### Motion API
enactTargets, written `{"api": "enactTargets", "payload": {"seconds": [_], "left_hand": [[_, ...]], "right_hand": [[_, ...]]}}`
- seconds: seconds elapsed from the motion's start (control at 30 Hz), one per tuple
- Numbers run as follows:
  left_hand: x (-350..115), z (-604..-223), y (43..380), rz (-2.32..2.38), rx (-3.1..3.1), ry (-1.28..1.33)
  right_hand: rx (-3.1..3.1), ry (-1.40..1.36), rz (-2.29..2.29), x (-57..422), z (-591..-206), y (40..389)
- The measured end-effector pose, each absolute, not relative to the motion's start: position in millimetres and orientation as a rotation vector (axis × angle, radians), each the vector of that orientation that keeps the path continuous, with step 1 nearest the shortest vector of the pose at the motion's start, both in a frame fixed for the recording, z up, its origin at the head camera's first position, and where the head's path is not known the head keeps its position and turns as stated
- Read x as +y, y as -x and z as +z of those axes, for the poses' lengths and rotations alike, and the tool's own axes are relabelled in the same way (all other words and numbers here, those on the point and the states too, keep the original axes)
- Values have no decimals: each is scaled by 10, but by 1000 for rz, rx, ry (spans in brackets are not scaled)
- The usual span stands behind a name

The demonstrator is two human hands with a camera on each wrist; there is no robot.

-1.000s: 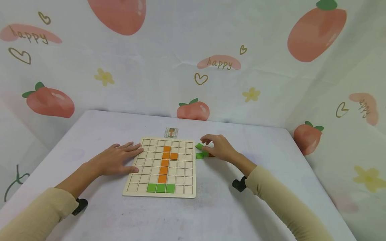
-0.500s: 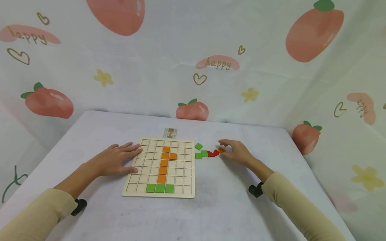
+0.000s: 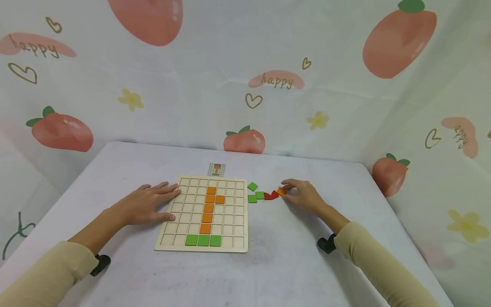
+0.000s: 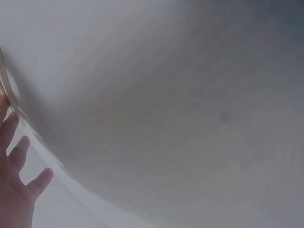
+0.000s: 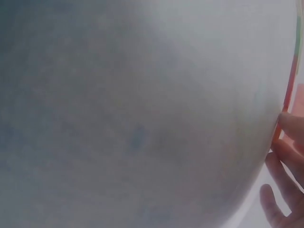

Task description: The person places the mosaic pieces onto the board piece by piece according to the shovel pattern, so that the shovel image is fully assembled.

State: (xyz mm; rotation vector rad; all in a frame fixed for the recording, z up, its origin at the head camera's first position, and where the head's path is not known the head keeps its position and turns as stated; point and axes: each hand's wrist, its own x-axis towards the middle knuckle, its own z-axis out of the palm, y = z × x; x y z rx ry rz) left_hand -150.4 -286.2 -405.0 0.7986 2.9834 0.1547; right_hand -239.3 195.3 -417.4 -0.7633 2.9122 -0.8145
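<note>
My left hand (image 3: 147, 204) lies with its fingers spread at the left edge of a wooden grid board (image 3: 234, 245), fingertips and thumb on the rim. The left wrist view catches the same hand (image 4: 16, 166) at its lower left. On the board, orange square tiles (image 3: 208, 208) form an upright column with one tile to its right, above a row of three green tiles (image 3: 203, 240). To the right, my right hand (image 3: 304, 196) pinches an orange tile (image 3: 281, 192) between thumb and finger, low over the table. Two red pieces (image 3: 271, 195) lie just left of it.
Loose green tiles (image 3: 260, 195) lie between the board and the red pieces. Behind the board is a small pattern card (image 3: 216, 169) with a printed grid. The white table (image 3: 299, 273) meets a fruit-printed cloth backdrop (image 3: 192, 106) at the back.
My right hand has moved right from over the green tiles to the orange tile, uncovering the green and red pieces. My left hand has stayed on the board's edge.
</note>
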Motion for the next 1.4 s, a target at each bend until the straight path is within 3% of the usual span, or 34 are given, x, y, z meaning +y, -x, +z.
{"api": "enactTargets", "payload": {"seconds": [0.83,1.4], "left_hand": [[-2863,-4016,1489,156,2983,-806],[-2876,-4034,1495,166,2988,-818]], "right_hand": [[2964,835,-798,1853,-4143,2485],[2873,1004,-768,1171,-4038,2488]]}}
